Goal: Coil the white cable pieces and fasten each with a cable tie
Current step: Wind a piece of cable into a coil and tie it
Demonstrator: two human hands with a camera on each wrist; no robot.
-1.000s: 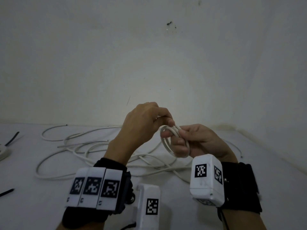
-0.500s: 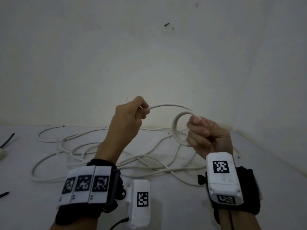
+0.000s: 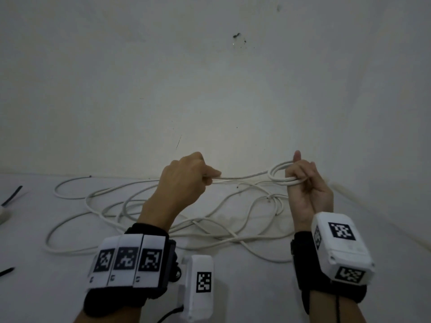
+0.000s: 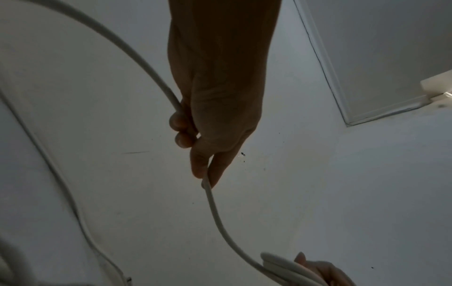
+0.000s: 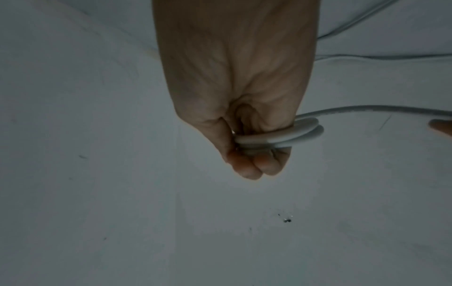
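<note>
At the left edge of the head view, a dark cable tie [image 3: 12, 195] lies on the white bench [image 3: 233, 287]. Across the middle of the frame, loose white cable [image 3: 144, 206] sprawls in tangled loops on the bench. Above it, the left hand [image 3: 186, 180] is raised, knuckles up, pinching a cable strand between thumb and fingers. The strand runs rightward to a small coil [image 3: 279, 177] gripped by the curled fingers of the right hand [image 3: 307, 190], palm toward the camera, thumb pointing up.
</note>
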